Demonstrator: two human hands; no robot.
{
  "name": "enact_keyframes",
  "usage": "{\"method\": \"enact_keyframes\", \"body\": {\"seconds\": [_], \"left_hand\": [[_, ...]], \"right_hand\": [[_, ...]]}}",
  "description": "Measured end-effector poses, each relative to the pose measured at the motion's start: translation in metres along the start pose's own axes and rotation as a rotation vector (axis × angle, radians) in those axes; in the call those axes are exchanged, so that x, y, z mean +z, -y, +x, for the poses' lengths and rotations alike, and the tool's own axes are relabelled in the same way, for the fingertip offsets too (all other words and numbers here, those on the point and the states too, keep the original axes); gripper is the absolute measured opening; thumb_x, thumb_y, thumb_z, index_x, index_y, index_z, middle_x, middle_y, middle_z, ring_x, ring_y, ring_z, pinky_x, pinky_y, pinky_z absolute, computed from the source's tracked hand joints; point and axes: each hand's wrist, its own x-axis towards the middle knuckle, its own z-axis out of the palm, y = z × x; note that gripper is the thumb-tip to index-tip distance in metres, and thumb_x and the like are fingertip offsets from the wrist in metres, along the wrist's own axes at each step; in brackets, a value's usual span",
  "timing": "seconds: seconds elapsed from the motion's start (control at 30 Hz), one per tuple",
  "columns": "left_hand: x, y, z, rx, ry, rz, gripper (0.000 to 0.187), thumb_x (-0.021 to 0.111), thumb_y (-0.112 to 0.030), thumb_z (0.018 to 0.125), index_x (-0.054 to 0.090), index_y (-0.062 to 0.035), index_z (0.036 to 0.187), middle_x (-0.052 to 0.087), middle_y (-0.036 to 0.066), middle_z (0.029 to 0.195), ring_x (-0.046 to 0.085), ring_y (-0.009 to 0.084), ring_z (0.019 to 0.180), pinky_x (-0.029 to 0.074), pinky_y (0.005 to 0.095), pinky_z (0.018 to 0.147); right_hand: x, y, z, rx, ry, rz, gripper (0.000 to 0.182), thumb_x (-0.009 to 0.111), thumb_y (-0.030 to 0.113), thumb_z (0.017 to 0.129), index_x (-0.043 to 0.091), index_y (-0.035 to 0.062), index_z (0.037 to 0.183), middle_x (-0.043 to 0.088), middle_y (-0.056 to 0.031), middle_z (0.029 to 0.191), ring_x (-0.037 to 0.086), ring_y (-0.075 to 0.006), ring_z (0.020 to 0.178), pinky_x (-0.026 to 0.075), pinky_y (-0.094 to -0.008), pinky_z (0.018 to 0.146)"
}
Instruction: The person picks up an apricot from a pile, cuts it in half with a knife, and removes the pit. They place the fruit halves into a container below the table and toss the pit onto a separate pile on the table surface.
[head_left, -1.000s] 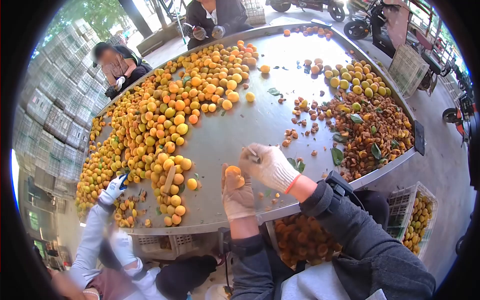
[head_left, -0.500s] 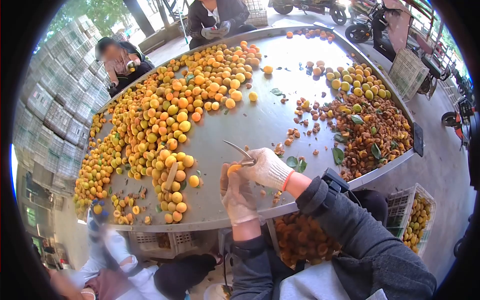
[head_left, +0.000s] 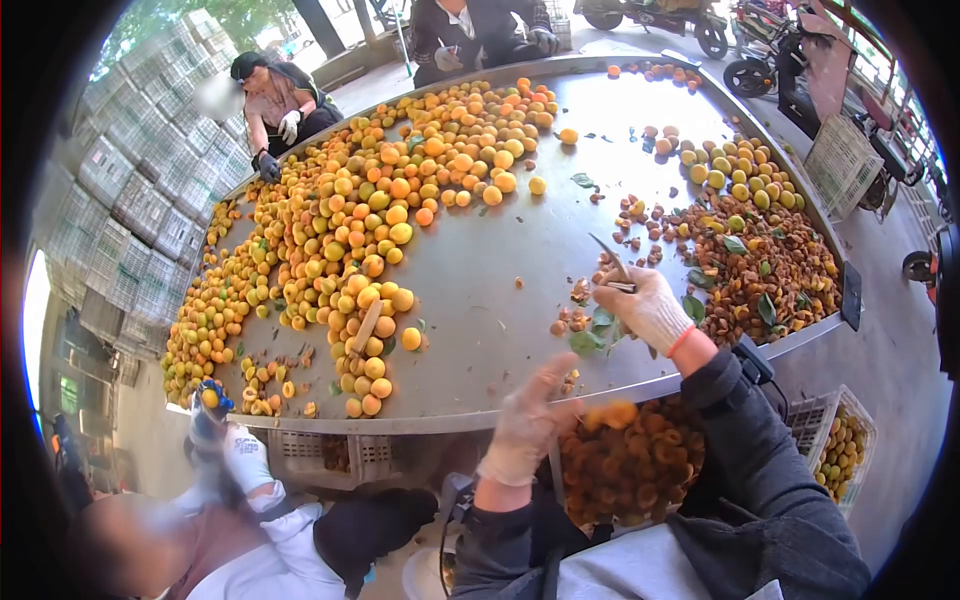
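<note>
My right hand (head_left: 650, 308), in a knitted white glove with an orange cuff edge, grips a small curved knife (head_left: 612, 260). Its blade points up and away over the metal table (head_left: 480, 290). Closer to me, my gloved left hand (head_left: 527, 428) is at the table's front edge, fingers apart and slightly blurred, holding nothing I can see. Beside it, blurred orange apricot halves (head_left: 612, 414) hang over a crate of halved apricots (head_left: 630, 465) below the edge. Green leaves (head_left: 590, 338) and small brown pits lie near my right hand.
Whole apricots (head_left: 370, 215) cover the table's left side, with a wooden stick (head_left: 367, 325) on them. A heap of brown pits and scraps (head_left: 755, 265) lies at right. Co-workers sit left and across. A crate of apricots (head_left: 840, 450) stands right; stacked crates (head_left: 130, 210) rise left.
My hands have parted: the right moved right with the knife, the left down toward the crate. The apricot has left my left hand. The view has shifted slightly.
</note>
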Motion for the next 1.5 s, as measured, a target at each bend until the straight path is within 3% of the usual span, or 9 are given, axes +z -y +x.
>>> {"method": "enact_keyframes", "body": {"seconds": [0.07, 0.13, 0.2, 0.33, 0.5, 0.7, 1.0, 1.3, 1.5], "left_hand": [[-0.068, 0.017, 0.028, 0.0, -0.033, -0.947, 0.042, 0.064, 0.001, 0.084, 0.055, 0.0028, 0.125, 0.056, 0.011, 0.126, 0.052, 0.0212, 0.116, 0.037, 0.0337, 0.104], [-0.102, 0.007, 0.059, 0.322, -0.682, 0.584, 0.048, 0.061, -0.014, 0.087, 0.049, 0.0004, 0.131, 0.053, 0.015, 0.131, 0.052, 0.0282, 0.118, 0.04, 0.0381, 0.102], [-0.157, 0.006, 0.087, 0.153, -0.889, 1.282, 0.051, 0.06, -0.025, 0.088, 0.048, -0.0028, 0.132, 0.051, 0.021, 0.132, 0.052, 0.033, 0.118, 0.041, 0.0394, 0.101], [-0.169, 0.006, 0.11, -0.132, -0.798, 1.503, 0.048, 0.064, -0.016, 0.085, 0.05, -0.0028, 0.13, 0.053, 0.02, 0.129, 0.057, 0.0328, 0.11, 0.043, 0.0371, 0.098], [-0.133, -0.006, 0.096, 0.089, -0.387, -0.108, 0.041, 0.061, 0.002, 0.086, 0.052, -0.0063, 0.125, 0.059, 0.012, 0.118, 0.066, 0.0251, 0.092, 0.058, 0.031, 0.075], [-0.054, -0.013, 0.069, 0.249, -0.095, -0.709, 0.04, 0.065, 0.004, 0.084, 0.055, -0.0049, 0.122, 0.061, 0.014, 0.116, 0.066, 0.0256, 0.093, 0.06, 0.0352, 0.082], [-0.026, 0.001, 0.072, 0.224, -0.116, -0.66, 0.037, 0.069, 0.002, 0.082, 0.06, 0.0012, 0.118, 0.066, 0.014, 0.106, 0.066, 0.0236, 0.093, 0.056, 0.0341, 0.089], [-0.003, -0.009, 0.058, 0.324, -0.316, 0.082, 0.038, 0.068, 0.006, 0.082, 0.06, 0.0037, 0.118, 0.065, 0.01, 0.104, 0.062, 0.0166, 0.091, 0.05, 0.0269, 0.086], [-0.011, -0.002, 0.067, 0.187, -0.243, -0.334, 0.044, 0.07, 0.006, 0.08, 0.057, 0.0052, 0.122, 0.068, 0.01, 0.104, 0.063, 0.013, 0.089, 0.051, 0.0236, 0.082]], "right_hand": [[-0.007, -0.001, 0.001, 0.043, -0.032, -0.063, 0.018, 0.065, 0.02, 0.085, 0.065, 0.0026, 0.091, 0.055, 0.0006, 0.063, 0.05, -0.0071, 0.048, 0.04, -0.0237, 0.044], [-0.007, -0.003, 0.001, 0.045, -0.019, -0.052, 0.018, 0.065, 0.02, 0.085, 0.065, 0.0029, 0.091, 0.055, 0.0006, 0.063, 0.05, -0.0072, 0.048, 0.041, -0.0237, 0.044], [-0.005, -0.009, 0.001, 0.042, -0.011, -0.044, 0.018, 0.065, 0.02, 0.085, 0.065, 0.0032, 0.091, 0.055, 0.0007, 0.063, 0.05, -0.0072, 0.048, 0.041, -0.0238, 0.044], [0.012, -0.013, 0.003, 0.019, 0.107, 0.065, 0.016, 0.066, 0.015, 0.085, 0.065, 0.0023, 0.094, 0.062, -0.0016, 0.074, 0.056, -0.009, 0.063, 0.045, -0.0237, 0.058], [0.034, -0.012, -0.003, 0.002, 0.254, 0.038, 0.012, 0.067, 0.015, 0.083, 0.067, 0.0053, 0.09, 0.059, 0.002, 0.071, 0.055, -0.0058, 0.06, 0.046, -0.0226, 0.053], [0.055, -0.016, -0.015, -0.176, 0.319, -0.149, 0.012, 0.062, 0.01, 0.082, 0.067, 0.0042, 0.092, 0.065, -0.0062, 0.078, 0.064, -0.0149, 0.071, 0.051, -0.0298, 0.066], [0.057, -0.021, -0.02, -0.346, 0.196, -0.489, 0.022, 0.061, 0.017, 0.079, 0.066, 0.0059, 0.097, 0.064, -0.0219, 0.076, 0.063, -0.0392, 0.071, 0.051, -0.0432, 0.065], [0.062, -0.032, 0.001, -0.401, 0.225, -0.614, 0.013, 0.059, 0.016, 0.082, 0.066, 0.0076, 0.089, 0.063, -0.0197, 0.071, 0.061, -0.0406, 0.067, 0.049, -0.0454, 0.061], [0.071, -0.038, -0.004, -0.436, 0.08, -0.511, 0.015, 0.06, 0.014, 0.081, 0.066, 0.0111, 0.094, 0.063, -0.0181, 0.07, 0.061, -0.0392, 0.064, 0.05, -0.0446, 0.06]]}}
